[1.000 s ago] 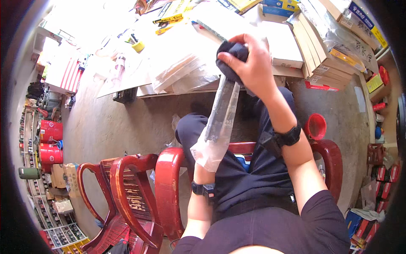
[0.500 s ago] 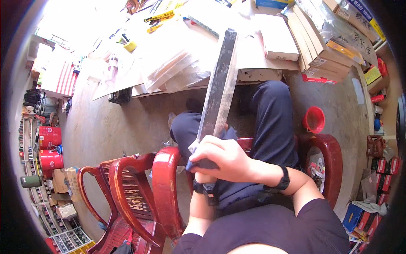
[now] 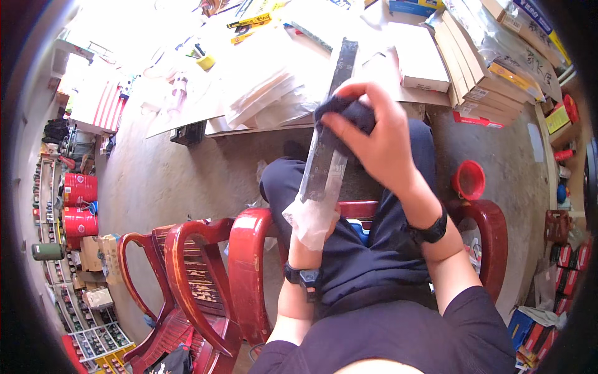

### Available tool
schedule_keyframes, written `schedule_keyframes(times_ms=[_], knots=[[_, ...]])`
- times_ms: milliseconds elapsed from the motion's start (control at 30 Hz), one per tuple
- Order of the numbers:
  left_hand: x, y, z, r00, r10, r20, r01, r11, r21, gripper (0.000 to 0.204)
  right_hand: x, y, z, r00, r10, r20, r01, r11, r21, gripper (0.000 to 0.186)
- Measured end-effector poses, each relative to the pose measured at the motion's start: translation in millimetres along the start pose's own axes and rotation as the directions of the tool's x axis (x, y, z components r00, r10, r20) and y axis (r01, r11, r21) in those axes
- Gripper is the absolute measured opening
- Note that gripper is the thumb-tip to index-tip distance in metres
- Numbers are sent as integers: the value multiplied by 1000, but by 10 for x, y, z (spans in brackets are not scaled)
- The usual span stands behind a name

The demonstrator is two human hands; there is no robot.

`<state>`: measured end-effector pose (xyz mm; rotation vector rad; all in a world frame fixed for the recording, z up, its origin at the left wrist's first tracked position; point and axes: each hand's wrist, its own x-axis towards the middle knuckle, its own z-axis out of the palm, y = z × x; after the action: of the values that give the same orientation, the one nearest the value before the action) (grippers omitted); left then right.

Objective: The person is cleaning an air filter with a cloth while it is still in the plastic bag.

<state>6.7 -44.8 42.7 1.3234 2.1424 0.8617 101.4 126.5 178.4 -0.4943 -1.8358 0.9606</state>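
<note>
From my remote seat, I watch through the head camera as the right hand (image 3: pixel 383 140) pinches a dark cloth (image 3: pixel 354 118), its fingers curled and closed over it, the cloth pressed round a long black bar (image 3: pixel 321 165). The bar slants up from the person's lap, its far end reaching over the near edge of the bench (image 3: pixel 430 96). Crumpled whitish plastic wrap (image 3: pixel 313 218) covers its lower end. The left hand (image 3: pixel 334 220) is mostly hidden at that wrapped end, so I cannot tell how its fingers stand.

On the bench I see clear plastic bags (image 3: pixel 265 100) along the near edge, left of the bar. A white box (image 3: pixel 420 56) lies near that edge to its right, just beside cardboard boxes (image 3: pixel 464 68) stacked toward the right edge. A red bucket (image 3: pixel 469 179) stands on the floor (image 3: pixel 159 174), below the bench's right part.
</note>
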Motion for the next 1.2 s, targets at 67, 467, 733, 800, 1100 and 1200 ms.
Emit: schedule_keyframes(times_ms=[67,467,733,800,1100,1200], knots=[[37,273,-10,1000,14,-15,-14,999,31,60,-185,-48,40,997,-42,67,39,998,44,29],[-76,66,123,995,-73,-71,-21,538,-843,44,-114,32,-188,998,-47,47,49,998,-42,27],[-166,-29,74,957,-246,151,169,53,-984,36,360,638,-342,941,56,-332,-106,985,-135,32],[26,298,-94,954,-89,285,194,-541,-818,37,299,782,-438,890,189,-415,-224,974,-38,35],[-21,360,-313,781,-284,-556,-269,651,-710,48,-230,963,-279,659,728,-187,-494,607,622,26],[-28,426,-282,623,-47,-781,-387,849,-360,63,-284,935,-289,660,710,-248,-459,641,615,27]])
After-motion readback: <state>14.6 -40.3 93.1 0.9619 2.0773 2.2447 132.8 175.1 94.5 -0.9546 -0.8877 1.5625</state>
